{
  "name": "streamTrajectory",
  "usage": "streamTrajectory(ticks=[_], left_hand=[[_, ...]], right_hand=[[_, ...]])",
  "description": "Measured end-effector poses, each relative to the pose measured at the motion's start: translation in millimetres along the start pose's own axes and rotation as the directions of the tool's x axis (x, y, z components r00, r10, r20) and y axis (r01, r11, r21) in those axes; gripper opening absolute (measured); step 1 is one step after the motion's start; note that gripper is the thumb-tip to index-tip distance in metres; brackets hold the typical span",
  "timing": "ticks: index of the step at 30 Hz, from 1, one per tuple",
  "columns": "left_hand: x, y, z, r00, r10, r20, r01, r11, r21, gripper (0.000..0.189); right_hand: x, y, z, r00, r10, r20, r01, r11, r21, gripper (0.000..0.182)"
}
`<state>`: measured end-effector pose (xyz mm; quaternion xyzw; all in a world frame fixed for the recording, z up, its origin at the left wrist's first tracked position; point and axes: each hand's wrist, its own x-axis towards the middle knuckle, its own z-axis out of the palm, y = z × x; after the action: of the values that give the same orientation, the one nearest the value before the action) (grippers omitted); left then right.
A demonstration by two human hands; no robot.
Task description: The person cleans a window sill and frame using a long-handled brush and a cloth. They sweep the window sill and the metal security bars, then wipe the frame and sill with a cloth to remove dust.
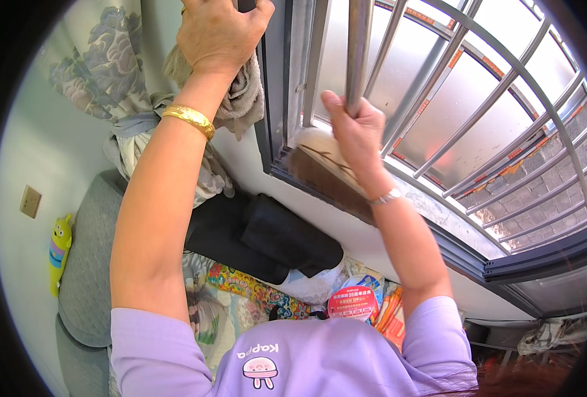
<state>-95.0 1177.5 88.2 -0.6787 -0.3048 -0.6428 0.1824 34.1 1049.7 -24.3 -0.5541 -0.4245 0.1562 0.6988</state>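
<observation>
My left hand (221, 34) is raised at the top edge, beside the dark grey window frame (277, 59). Its fingertips are cut off, so whether it grips anything is unclear. A grey-brown towel (243, 99) hangs behind that wrist, which wears a gold bangle (189, 119). My right hand (355, 131) is closed around a brush (330, 168) with a pale, branch-patterned body and brown bristles. Motion blurs the brush over the window sill and track; the hand covers its handle. Just above this fist, a thick metal bar (358, 49) runs upward.
Metal window bars (452, 59) curve outward at the right, with a brick wall (526, 188) beyond. Below the sill lie folded black cloth (293, 233), patterned fabric (243, 283) and a round red printed item (353, 301). A tied curtain (129, 124) and grey cushion (92, 263) are left.
</observation>
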Motion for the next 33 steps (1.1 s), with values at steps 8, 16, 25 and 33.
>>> streamTrajectory(ticks=[8,16,25,33], left_hand=[[0,-7,1,1.000,0.008,0.004,-0.008,1.000,0.019,0.074],[-2,-1,4,1.000,-0.009,0.000,0.009,1.000,0.030,0.073],[-2,-7,8,0.999,0.029,-0.029,-0.029,1.000,0.007,0.073],[-3,-15,10,1.000,0.016,-0.024,-0.014,0.998,0.061,0.073]], right_hand=[[14,-39,-49,0.944,-0.201,-0.261,0.287,0.892,0.350,0.025],[-41,-84,-155,0.898,-0.318,-0.304,0.426,0.804,0.415,0.037],[-128,-70,-220,0.965,0.196,-0.172,-0.189,0.980,0.059,0.021],[-129,-49,-212,0.949,0.113,-0.294,-0.059,0.981,0.186,0.019]])
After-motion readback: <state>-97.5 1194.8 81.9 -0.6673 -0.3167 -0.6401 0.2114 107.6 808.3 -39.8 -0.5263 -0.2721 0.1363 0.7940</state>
